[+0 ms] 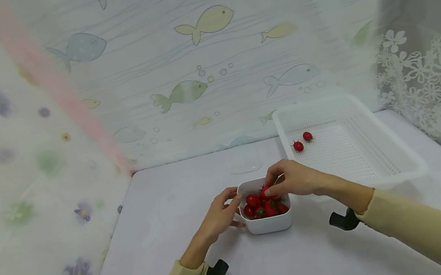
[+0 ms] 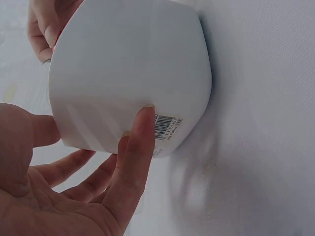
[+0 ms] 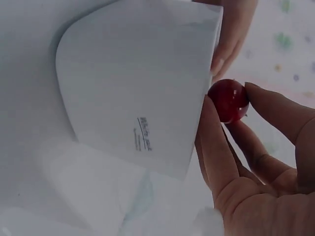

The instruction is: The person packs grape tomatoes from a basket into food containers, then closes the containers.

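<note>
A small white container [image 1: 268, 224] stands on the table, filled with several red cherry tomatoes [image 1: 255, 205]. My left hand [image 1: 236, 211] holds its left corner, thumb at the rim and fingers [image 2: 140, 142] against the wall [image 2: 128, 64]. My right hand [image 1: 271, 188] hovers over the container's top and pinches one cherry tomato [image 3: 227, 101] between thumb and fingers [image 3: 216, 147], just beside the container's edge [image 3: 133, 88].
A white perforated basket [image 1: 395, 173] sits at the back right with two cherry tomatoes [image 1: 298, 146] in its near-left corner. A clear lid [image 1: 244, 160] lies behind the container. Fish-patterned sheets and a lace curtain wall the table in.
</note>
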A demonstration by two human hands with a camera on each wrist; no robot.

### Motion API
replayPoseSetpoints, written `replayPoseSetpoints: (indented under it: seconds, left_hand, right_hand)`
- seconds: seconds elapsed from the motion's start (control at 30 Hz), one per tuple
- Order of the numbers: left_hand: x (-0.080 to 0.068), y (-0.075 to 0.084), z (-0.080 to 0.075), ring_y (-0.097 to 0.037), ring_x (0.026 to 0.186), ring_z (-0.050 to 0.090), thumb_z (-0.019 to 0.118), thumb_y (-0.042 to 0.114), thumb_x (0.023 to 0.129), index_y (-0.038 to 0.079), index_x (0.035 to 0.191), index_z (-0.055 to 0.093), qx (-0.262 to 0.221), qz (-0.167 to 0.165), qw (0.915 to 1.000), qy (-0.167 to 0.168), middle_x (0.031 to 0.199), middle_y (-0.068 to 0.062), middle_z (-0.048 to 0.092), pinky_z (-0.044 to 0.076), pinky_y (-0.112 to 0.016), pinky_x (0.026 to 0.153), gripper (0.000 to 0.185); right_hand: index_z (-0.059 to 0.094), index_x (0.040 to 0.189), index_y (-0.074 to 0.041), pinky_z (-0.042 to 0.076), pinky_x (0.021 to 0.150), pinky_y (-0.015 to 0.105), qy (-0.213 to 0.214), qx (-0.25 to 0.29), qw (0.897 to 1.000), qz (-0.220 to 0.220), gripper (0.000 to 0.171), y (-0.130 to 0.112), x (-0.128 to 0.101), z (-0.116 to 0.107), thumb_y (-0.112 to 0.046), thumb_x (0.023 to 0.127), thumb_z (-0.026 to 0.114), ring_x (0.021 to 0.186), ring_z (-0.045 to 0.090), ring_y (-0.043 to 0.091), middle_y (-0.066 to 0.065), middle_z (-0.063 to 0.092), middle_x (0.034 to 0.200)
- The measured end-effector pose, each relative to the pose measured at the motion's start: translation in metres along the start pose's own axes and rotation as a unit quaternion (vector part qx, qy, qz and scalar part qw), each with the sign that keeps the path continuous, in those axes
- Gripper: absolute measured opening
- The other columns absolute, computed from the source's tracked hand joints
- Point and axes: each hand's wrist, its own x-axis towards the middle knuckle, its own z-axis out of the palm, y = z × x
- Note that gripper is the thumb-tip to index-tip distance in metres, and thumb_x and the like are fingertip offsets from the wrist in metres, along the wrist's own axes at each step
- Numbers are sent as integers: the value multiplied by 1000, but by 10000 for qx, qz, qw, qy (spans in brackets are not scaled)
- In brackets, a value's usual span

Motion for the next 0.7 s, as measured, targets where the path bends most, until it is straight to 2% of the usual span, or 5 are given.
replayPoseSetpoints:
  seconds: [0.13,0.37,0.57,0.7]
  left_hand:
    - [1,-1,0,-24,90,64,52,29,108,12,145,52,14,-45,10000,7,142,-17,53,65,-39,67,40]
    - [0,-1,0,-22,89,64,52,29,108,11,145,52,-60,-12,10000,-21,143,-17,51,65,-39,67,41]
    - [-1,-1,0,-22,87,63,52,27,109,10,144,52,-114,35,9999,-30,141,-18,51,65,-40,66,39]
    - [-1,-1,0,-22,87,63,51,27,109,10,145,52,-119,58,9999,-32,141,-18,51,65,-40,66,40]
  right_hand:
    - [72,95,-10,59,80,33,30,-385,9990,-241,9,-1,6,18,-18,93,75,93,67,19,0,71,96]
    - [71,94,-7,56,77,29,167,-1137,9902,-792,9,2,17,44,-12,90,77,86,61,12,-4,70,89]
    - [70,89,-10,51,68,23,423,-1800,9773,-1030,9,3,22,57,-10,88,79,77,56,6,-10,65,79]
    - [68,88,-8,50,63,20,384,-1861,9758,-1083,10,2,22,61,-7,89,78,71,54,4,-8,64,77]
